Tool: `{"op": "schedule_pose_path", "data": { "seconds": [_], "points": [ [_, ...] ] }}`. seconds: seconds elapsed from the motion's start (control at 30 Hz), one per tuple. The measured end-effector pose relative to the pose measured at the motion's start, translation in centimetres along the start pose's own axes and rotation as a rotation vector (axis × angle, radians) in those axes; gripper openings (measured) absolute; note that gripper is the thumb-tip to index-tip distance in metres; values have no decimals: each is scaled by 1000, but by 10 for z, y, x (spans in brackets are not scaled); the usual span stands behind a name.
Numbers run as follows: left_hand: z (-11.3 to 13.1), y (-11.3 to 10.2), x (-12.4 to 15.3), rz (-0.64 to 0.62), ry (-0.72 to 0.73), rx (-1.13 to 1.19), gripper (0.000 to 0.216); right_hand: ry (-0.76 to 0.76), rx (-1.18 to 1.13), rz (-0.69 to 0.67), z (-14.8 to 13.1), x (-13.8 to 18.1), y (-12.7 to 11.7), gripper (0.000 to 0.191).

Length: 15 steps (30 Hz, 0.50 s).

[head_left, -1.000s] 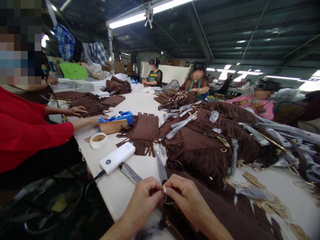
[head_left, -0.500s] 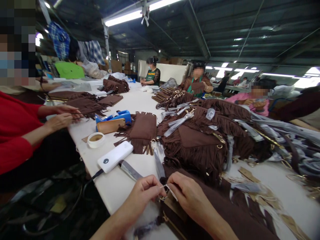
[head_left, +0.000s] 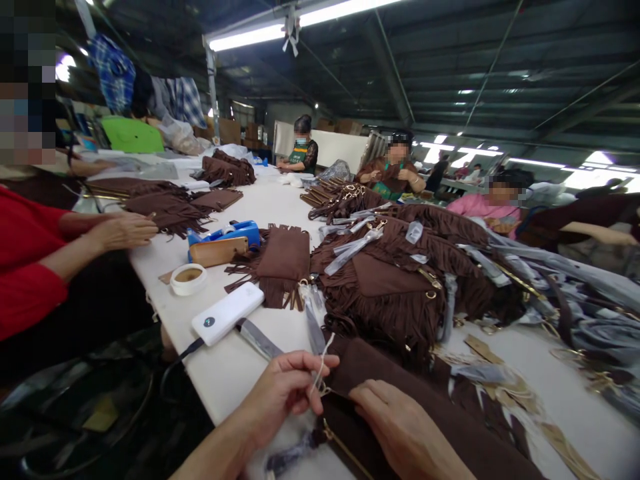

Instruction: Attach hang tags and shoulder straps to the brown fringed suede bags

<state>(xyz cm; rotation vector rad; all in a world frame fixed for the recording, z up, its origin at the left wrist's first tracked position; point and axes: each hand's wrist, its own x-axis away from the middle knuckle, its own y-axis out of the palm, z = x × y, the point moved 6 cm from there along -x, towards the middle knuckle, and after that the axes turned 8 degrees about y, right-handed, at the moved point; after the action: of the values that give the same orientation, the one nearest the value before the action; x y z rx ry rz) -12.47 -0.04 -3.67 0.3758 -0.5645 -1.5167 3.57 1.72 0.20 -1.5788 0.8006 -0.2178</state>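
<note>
A dark brown fringed bag (head_left: 425,400) lies in front of me, with a gold zip (head_left: 345,450) along its near edge. My left hand (head_left: 293,383) is by the zip's end and has a thin white string (head_left: 324,360) between its fingers; one end of the string sticks up. Against the bag's near side, my right hand (head_left: 395,420) has its fingers together and bent. Its fingertips are partly hidden at the bag's edge, so what they hold, if anything, does not show.
Brown fringed bags (head_left: 385,280) with plastic-wrapped straps are heaped ahead and right. Tan tags with strings (head_left: 525,393) lie at the right. Left on the table (head_left: 210,373) are a white power bank (head_left: 229,313), a tape roll (head_left: 188,280) and a blue tape dispenser (head_left: 235,233). Co-workers sit around.
Both hands were pinching the white string together, with a tan tag beneath the right. Now my right hand has let go and moved down onto the bag; the tag is out of sight.
</note>
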Motion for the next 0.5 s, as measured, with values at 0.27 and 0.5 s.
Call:
{"op": "schedule_pose_path", "data": {
  "seconds": [0.27, 0.5],
  "points": [
    [25, 30, 6, -270, 213, -740, 44, -30, 4, 214, -22, -31, -18, 51],
    [30, 30, 2, -189, 349, -1063, 21, -145, 168, 366, -46, -40, -29, 44]
  ]
}}
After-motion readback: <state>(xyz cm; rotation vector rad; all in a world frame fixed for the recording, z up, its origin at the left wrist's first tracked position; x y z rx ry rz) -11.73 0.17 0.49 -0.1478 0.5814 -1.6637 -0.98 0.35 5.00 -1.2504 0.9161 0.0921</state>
